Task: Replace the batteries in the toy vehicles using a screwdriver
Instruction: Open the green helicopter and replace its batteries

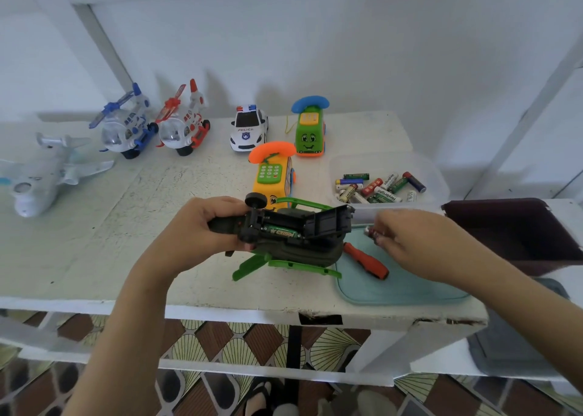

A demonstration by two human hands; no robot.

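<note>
Dark green and black, the toy helicopter [293,235] is turned upside down at the front of the white table [126,226]. The left hand [202,226] grips its tail end with curled fingers, the battery cover [329,221] stands open, and one green battery [282,233] lies inside. The right hand [407,242] pinches a red battery [372,233] in its fingertips just beside the toy, above the teal mat [403,286], where the red-handled screwdriver [367,261] lies. A clear box [435,175] of loose batteries stands behind.

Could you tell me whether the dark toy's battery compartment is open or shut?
Open: its black cover stands flipped up, and a green battery lies exposed inside.
</note>
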